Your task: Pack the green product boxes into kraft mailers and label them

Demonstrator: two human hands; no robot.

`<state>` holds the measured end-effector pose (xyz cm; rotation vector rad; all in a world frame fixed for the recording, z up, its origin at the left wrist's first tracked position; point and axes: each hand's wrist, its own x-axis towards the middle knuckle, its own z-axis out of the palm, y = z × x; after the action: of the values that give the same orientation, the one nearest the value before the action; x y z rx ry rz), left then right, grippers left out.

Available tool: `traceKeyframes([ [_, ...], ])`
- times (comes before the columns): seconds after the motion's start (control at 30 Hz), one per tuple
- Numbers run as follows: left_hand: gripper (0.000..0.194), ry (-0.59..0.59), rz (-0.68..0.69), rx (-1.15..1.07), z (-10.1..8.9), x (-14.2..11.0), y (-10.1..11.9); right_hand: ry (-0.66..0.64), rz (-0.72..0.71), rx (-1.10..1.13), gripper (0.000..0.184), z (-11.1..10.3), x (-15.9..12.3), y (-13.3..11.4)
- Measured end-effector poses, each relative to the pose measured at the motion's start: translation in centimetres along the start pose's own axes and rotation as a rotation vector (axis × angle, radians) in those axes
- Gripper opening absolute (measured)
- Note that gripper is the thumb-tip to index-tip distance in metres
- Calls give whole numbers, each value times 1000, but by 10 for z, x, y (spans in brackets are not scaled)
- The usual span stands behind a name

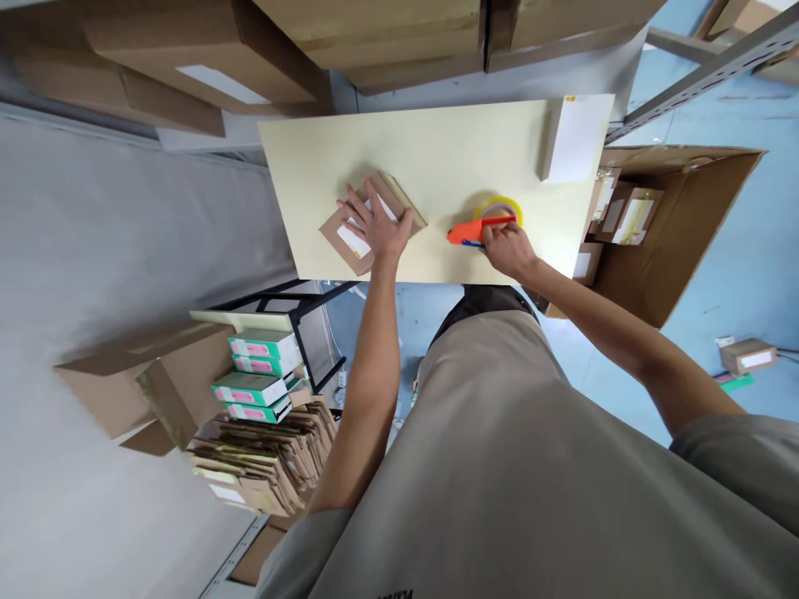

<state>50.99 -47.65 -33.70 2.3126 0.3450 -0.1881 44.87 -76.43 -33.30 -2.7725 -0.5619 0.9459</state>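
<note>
A small brown cardboard box [349, 237] with white labels lies on the pale yellow table [437, 150]. My left hand [378, 225] rests flat on top of it, fingers spread. To the right, my right hand [508, 248] is closed round the handle of an orange tape dispenser [471, 230] that carries a roll of yellowish clear tape [499, 205]. The dispenser sits on the table, a short gap away from the box.
A white box [578, 137] stands at the table's far right corner. A large open carton [674, 225] with small packages is on the blue floor to the right. Green and white boxes [259, 374] and flattened cardboard [275, 466] are stacked lower left. Big cartons [205, 58] sit beyond the table.
</note>
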Motion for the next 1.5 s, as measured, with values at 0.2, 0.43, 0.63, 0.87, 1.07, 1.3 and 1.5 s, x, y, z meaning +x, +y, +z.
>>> traceKeyframes([
  [0.2, 110, -111, -36, -29, -10, 0, -1, 95, -95, -22, 54, -18, 68, -21],
  [0.43, 101, -155, -21, -24, -17, -3, -14, 9, -221, -165, 50, -19, 76, -61],
  [0.63, 72, -213, 44, -1, -30, -22, -9, -16, -290, -141, 53, -14, 77, -114],
  [0.87, 63, -230, 120, 69, -34, -30, -4, -58, -350, -212, 55, -15, 60, -75],
  [1.07, 68, -213, 70, -29, -28, -28, -4, 71, -119, -132, 58, -39, 58, 18],
  [1.3, 70, -178, 40, -48, -24, -30, -1, 176, -129, -150, 65, -79, 104, -15],
  [1.5, 56, -168, 79, -68, -19, -28, -7, 205, -152, -170, 82, -81, 134, -50],
])
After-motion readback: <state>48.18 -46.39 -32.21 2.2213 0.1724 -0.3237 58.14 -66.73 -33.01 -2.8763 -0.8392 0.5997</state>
